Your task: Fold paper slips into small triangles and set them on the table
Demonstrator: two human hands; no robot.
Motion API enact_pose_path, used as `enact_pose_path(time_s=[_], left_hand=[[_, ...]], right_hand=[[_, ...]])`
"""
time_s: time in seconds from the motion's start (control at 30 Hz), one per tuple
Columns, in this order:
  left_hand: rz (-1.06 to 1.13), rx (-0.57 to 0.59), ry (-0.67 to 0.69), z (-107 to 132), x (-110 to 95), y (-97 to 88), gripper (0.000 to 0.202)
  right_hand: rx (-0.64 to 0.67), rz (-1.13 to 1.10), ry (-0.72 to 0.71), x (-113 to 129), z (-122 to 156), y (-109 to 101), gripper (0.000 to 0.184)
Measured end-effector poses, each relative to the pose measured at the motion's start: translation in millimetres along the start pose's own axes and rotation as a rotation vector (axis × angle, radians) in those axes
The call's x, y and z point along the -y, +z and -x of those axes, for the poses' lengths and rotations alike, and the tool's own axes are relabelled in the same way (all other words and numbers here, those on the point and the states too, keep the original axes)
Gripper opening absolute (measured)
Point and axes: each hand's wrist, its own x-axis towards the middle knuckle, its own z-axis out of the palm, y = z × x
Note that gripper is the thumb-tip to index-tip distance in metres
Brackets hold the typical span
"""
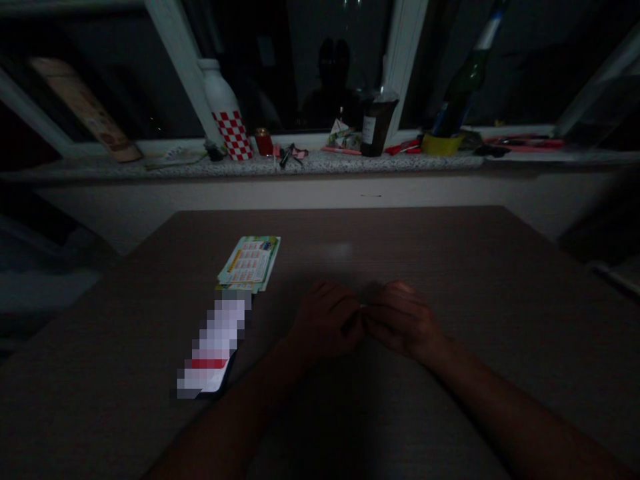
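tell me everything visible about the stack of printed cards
The stack of printed cards looks like thin paper or card: white panel, rows of orange-red print, green and yellow edging, dark blue patch at one corner. It lies flat and slanted on the table, edges uneven, ahead and left of the left hand. No hand touches it; whether the phone-like item beside its near end does is unclear.

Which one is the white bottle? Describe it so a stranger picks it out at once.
Find the windowsill beyond the table. On its left part, just left of the small red jar, stands the white bottle. Among its neighbours, only it has red-and-white checks on its lower half.
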Motion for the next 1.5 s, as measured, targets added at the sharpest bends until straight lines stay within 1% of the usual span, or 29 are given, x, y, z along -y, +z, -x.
enact_pose_path(time_s=[0.13, 0.33, 0.57, 0.77, 0.9, 1.0, 1.13, 1.2, 1.3, 1.37, 1.43, 1.5], left_hand=[[-0.002, -0.019, 0.001, -2, 0, 1.3, 0.006], [-0.026, -0.041, -0.021, -4, 0, 1.2, 0.007], [-0.053, -0.062, -0.054, -4, 2, -1.7, 0.005], [-0.116, -0.076, -0.134, -1, 14, -7.2, 0.003], [-0.155, -0.09, -0.155, 0, 19, -9.3, 0.004], [-0.176, -0.106, -0.176, 0, 20, -10.0, 0.004], [-0.202, -0.129, -0.255, 2, 24, -14.1, 0.004], [-0.189, -0.122, -0.275, 3, 24, -17.2, 0.003], [-0.107, -0.096, -0.23, 4, 19, -19.9, 0.002], [-0.066, -0.076, -0.203, 3, 13, -19.4, 0.011], [-0.031, -0.028, -0.157, 2, 8, -17.5, 0.016], [-0.012, 0.019, -0.112, 2, 6, -15.3, 0.015]], right_hand=[[-0.009, 0.004, -0.021, -1, 1, 0, 0.007], [-0.086, -0.004, -0.049, 0, -1, -1, 0.011], [-0.105, -0.006, -0.027, 2, -3, -2, 0.016], [-0.101, -0.008, 0.031, 3, -1, -5, 0.011], [-0.127, -0.02, 0.019, 3, -2, -7, 0.015], [-0.13, -0.014, 0.022, 4, -4, -7, 0.015], [-0.179, -0.012, 0.029, 4, -4, -9, 0.014], [-0.194, -0.008, 0.05, 2, -3, -11, 0.013], [-0.172, -0.009, 0.076, 2, -2, -12, 0.013], [-0.148, -0.02, 0.082, 2, -2, -11, 0.013], [-0.13, -0.043, 0.074, 3, -2, -9, 0.013], [-0.121, -0.066, 0.058, 3, -3, -7, 0.014]])
